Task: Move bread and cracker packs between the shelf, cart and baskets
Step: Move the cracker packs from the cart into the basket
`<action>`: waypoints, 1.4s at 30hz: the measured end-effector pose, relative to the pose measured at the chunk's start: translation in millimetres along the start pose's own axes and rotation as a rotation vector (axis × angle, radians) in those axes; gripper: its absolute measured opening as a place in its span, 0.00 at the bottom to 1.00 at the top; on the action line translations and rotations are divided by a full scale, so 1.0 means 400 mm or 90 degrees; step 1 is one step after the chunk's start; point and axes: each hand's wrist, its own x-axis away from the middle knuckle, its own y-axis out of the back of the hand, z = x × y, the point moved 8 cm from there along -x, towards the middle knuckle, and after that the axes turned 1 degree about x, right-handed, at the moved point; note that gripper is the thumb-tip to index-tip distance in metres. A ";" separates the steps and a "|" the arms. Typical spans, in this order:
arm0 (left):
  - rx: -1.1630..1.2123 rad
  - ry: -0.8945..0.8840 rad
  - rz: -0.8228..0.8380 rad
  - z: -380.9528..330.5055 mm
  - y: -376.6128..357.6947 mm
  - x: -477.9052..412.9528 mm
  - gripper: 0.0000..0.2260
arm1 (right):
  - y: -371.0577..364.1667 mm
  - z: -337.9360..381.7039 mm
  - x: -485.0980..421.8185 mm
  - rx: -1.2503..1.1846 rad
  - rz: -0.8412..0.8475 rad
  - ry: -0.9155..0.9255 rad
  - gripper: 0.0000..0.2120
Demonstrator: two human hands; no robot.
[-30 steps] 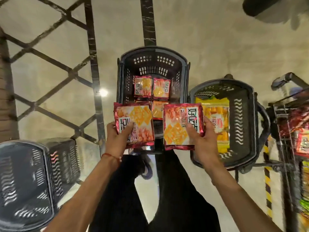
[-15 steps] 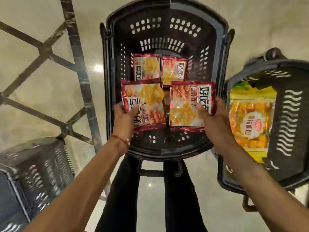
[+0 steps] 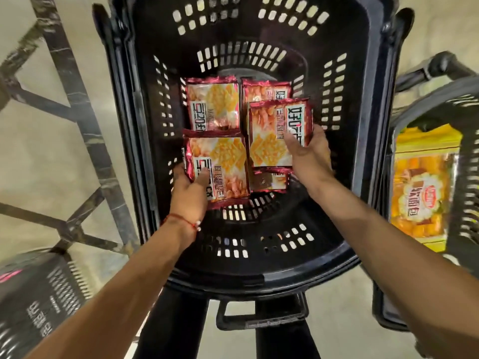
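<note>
The left thumb [image 3: 203, 177] presses on the face of a red cracker pack [image 3: 220, 164], with the other fingers curled underneath, so the left hand [image 3: 189, 196] grips it by its near corner. The right thumb [image 3: 291, 141] lies across a second cracker pack [image 3: 272, 130], which the right hand [image 3: 309, 156] pinches at its right edge. Both packs are held low inside a black slotted basket [image 3: 259, 277], just above three more cracker packs on its floor: one far left [image 3: 212, 104], one far right [image 3: 267, 89] and one half hidden beneath the right-hand pack [image 3: 269, 181]. A red thread bracelet [image 3: 181, 220] circles the left wrist. To the right stands another black basket [image 3: 464, 99] holding a yellow bread pack [image 3: 422, 193]. A third basket [image 3: 39, 294] sits at the lower left.
</note>
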 end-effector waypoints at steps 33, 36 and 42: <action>0.002 0.077 -0.117 0.059 -0.032 -0.011 0.13 | -0.060 -0.144 -0.089 0.026 0.043 -0.119 0.17; 0.014 0.070 -0.111 0.048 -0.036 -0.008 0.15 | -0.046 -0.142 -0.069 0.032 0.043 -0.125 0.16; -0.048 0.032 -0.086 0.031 -0.039 -0.020 0.12 | -0.043 -0.102 -0.070 0.041 0.039 -0.079 0.22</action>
